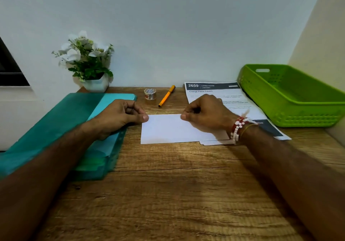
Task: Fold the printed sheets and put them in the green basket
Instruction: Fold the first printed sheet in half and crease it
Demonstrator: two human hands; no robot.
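Observation:
A folded white sheet [168, 129] lies blank side up on the wooden desk. My left hand [119, 116] has its fingers curled and its thumb tip at the sheet's far left corner. My right hand [207, 113], fingers curled too, presses its thumb on the far edge further right. An unfolded printed sheet [220, 93] headed "2659 Living Room" lies flat behind my right hand. The green basket [291, 99] stands at the far right with nothing visible in it.
A teal folder [74, 127] lies on the left under my left forearm. A small roll of tape [150, 93] and an orange pen [166, 96] sit near the wall. A white flower pot [91, 69] stands at the back left.

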